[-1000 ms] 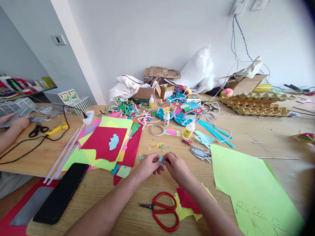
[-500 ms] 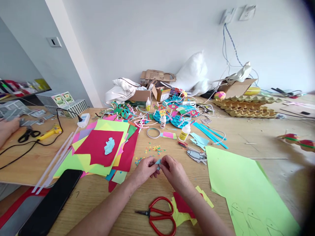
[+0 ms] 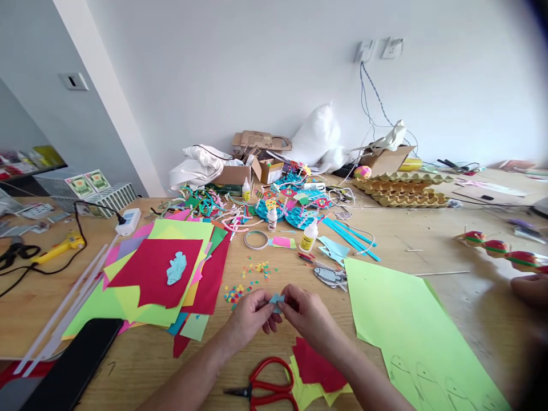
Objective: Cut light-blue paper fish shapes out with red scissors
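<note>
Between the fingertips of my left hand [image 3: 252, 313] and my right hand [image 3: 305, 308] is a small piece of light blue paper [image 3: 276, 300], pinched from both sides above the table. Red-handled scissors [image 3: 269, 383] lie in front of me, blades pointing left. Beside them, partly under my right forearm, are red paper scraps [image 3: 314, 362] and yellow paper scraps [image 3: 303, 394]. Just beyond my left hand lie tiny coloured paper bits [image 3: 234, 294]. A light blue paper fish [image 3: 176, 268] rests on the red sheet [image 3: 149, 274] to the left.
On the right is a large light green sheet [image 3: 398, 308] with pencilled fish outlines. Glue bottles [image 3: 308, 237], a tape roll [image 3: 256, 240] and a grey fish cutout [image 3: 330, 277] lie ahead. A black phone-like slab [image 3: 77, 365] sits left. Another person's hand [image 3: 531, 290] is at the right edge.
The view has shifted, so the table's contents appear further left. Both hands keep their pinch on the blue paper. The other person's hand has come into view at right, near the red-and-green striped pieces.
</note>
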`<state>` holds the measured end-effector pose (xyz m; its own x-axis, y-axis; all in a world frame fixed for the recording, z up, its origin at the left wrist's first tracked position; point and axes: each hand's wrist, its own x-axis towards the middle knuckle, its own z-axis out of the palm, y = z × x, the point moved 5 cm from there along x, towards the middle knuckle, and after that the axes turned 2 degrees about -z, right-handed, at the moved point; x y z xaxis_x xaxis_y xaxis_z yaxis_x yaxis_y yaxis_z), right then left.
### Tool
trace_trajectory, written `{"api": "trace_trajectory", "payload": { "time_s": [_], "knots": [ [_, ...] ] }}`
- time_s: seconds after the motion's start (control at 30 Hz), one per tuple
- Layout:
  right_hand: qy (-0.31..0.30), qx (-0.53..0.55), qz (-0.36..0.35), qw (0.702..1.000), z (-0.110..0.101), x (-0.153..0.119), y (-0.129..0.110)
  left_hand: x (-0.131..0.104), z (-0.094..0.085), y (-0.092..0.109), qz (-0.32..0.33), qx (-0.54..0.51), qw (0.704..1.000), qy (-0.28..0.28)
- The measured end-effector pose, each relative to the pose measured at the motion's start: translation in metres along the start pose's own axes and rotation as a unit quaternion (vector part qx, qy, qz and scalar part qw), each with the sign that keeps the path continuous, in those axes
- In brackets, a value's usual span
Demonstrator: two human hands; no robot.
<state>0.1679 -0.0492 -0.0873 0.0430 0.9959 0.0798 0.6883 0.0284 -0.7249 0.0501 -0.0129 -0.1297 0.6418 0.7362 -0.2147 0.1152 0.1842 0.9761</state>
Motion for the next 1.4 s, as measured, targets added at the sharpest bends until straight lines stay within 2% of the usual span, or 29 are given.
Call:
{"api": "trace_trajectory", "payload": {
  "time_s": [0.1, 0.2, 0.3, 0.4, 0.53, 0.7, 0.83, 0.97, 1.07, 1.13, 1.23, 1.3, 1.4],
  "knots": [
    [0.019, -0.021, 0.031, 0.999, -0.025, 0.009, 0.019, -0.002, -0.002, 0.0, 0.015, 0.005, 1.0, 0.007],
    [0.061, -0.052, 0.097, 0.992, -0.07, 0.032, 0.06, -0.002, -0.007, -0.002, 0.031, 0.043, 0.998, 0.032],
    [0.091, -0.085, 0.182, 0.975, -0.114, 0.058, 0.107, -0.001, -0.007, -0.006, 0.043, 0.136, 0.989, 0.031],
    [0.095, -0.117, 0.234, 0.96, -0.138, 0.081, 0.144, 0.0, -0.005, -0.006, 0.082, 0.263, 0.961, 0.029],
    [0.081, -0.158, 0.279, 0.944, -0.14, 0.1, 0.172, -0.001, -0.002, -0.007, 0.115, 0.35, 0.929, 0.022],
    [0.063, -0.213, 0.298, 0.928, -0.13, 0.107, 0.186, -0.002, 0.0, -0.008, 0.105, 0.376, 0.92, 0.014],
    [0.071, -0.254, 0.312, 0.913, -0.128, 0.106, 0.187, -0.001, -0.001, -0.009, 0.108, 0.386, 0.916, 0.015],
    [0.073, -0.273, 0.296, 0.913, -0.133, 0.106, 0.175, 0.0, -0.002, -0.01, 0.124, 0.393, 0.911, 0.016],
    [0.071, -0.277, 0.271, 0.919, -0.146, 0.094, 0.163, 0.0, -0.003, -0.01, 0.126, 0.391, 0.912, 0.012],
    [0.071, -0.278, 0.266, 0.92, -0.158, 0.074, 0.161, 0.0, -0.004, -0.01, 0.124, 0.378, 0.917, 0.011],
    [0.073, -0.277, 0.288, 0.914, -0.176, 0.024, 0.168, 0.0, -0.007, -0.01, 0.116, 0.347, 0.93, 0.016],
    [0.096, -0.275, 0.314, 0.904, -0.187, -0.015, 0.175, 0.0, -0.01, -0.009, 0.108, 0.317, 0.942, 0.03],
    [0.177, -0.27, 0.322, 0.89, -0.204, -0.063, 0.18, 0.0, -0.013, -0.008, 0.096, 0.255, 0.961, 0.045]
  ]
}}
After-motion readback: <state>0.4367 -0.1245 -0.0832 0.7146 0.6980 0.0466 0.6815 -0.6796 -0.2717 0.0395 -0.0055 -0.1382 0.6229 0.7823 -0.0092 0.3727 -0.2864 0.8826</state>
